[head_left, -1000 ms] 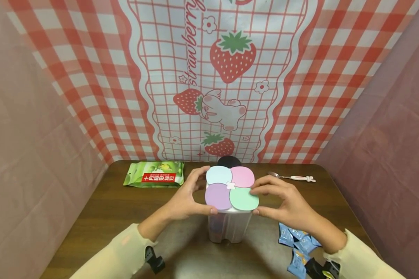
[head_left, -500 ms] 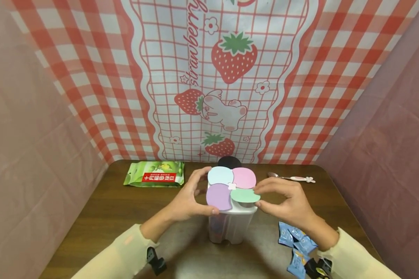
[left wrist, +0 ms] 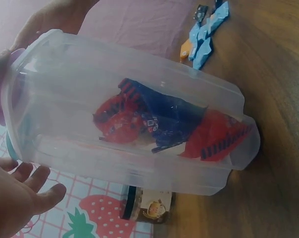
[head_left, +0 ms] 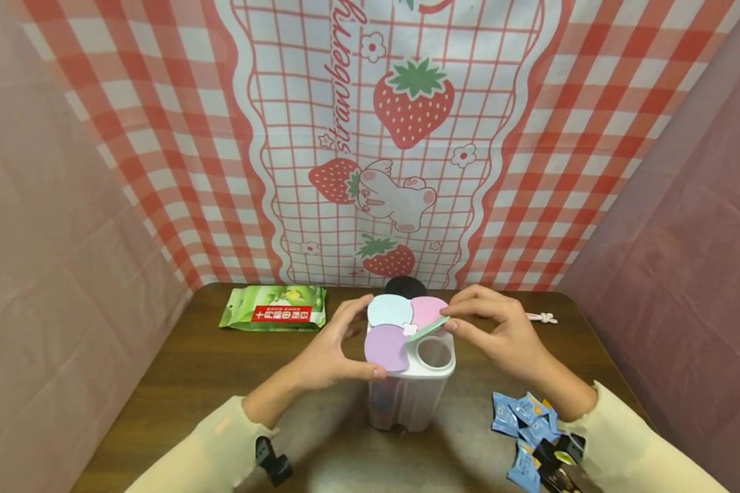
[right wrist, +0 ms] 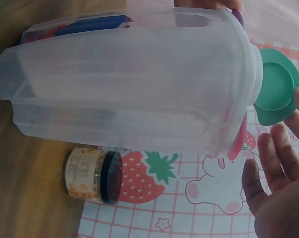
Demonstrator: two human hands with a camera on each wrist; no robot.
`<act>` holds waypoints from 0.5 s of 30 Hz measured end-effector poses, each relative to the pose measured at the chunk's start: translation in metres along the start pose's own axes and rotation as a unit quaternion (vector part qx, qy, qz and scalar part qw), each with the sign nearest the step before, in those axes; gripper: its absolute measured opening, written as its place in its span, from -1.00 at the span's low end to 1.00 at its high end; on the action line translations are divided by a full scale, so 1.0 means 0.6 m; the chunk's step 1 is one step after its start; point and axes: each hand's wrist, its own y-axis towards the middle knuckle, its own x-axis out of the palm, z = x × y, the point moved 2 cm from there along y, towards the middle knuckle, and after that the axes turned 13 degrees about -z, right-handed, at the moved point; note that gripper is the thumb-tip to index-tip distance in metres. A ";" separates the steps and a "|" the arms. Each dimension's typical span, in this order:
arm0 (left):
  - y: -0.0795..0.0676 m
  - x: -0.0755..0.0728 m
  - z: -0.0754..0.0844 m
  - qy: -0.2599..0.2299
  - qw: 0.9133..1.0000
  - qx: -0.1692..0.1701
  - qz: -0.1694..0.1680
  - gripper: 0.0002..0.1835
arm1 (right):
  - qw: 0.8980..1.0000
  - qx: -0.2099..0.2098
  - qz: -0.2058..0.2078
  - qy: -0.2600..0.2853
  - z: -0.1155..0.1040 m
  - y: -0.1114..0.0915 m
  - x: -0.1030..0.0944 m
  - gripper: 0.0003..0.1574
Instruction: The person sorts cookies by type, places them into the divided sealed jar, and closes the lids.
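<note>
A clear plastic storage container (head_left: 403, 404) stands upright on the table, with a white top and petal-shaped flip lids in blue, pink, purple and green. My left hand (head_left: 333, 349) grips its top from the left, thumb at the front and fingers at the back corner. My right hand (head_left: 499, 329) pinches the edge of the green lid (head_left: 428, 330), which is tilted up on its inner side. Below that lid shows a round opening (head_left: 434, 353). Red and blue wrapped packets (left wrist: 164, 121) lie inside one compartment; the compartment under the green lid shows no contents in the right wrist view.
Small blue sachets (head_left: 524, 418) lie on the table at the right, near my right forearm. A green packet (head_left: 274, 308) is at the back left. Behind the container stands a dark-lidded jar (right wrist: 92, 176). A spoon's white handle (head_left: 543, 318) shows past my right hand.
My right hand has lifted the green lid from flat to steeply tilted, moving up and back and uncovering the round opening. The left hand has stayed on the container.
</note>
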 end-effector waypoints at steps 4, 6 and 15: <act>0.002 -0.002 0.000 0.006 1.000 -0.010 -0.007 0.27 | 1.000 0.029 -0.007 -0.001 0.001 0.010 -0.002 -0.71; 0.003 -0.004 0.002 0.016 1.000 -0.017 -0.013 0.27 | 0.999 0.046 -0.010 -0.004 0.000 0.014 -0.002 -0.74; 0.006 -0.014 0.041 0.128 0.992 0.004 -0.001 -0.03 | 0.997 0.069 -0.003 0.026 -0.002 0.025 -0.001 -0.80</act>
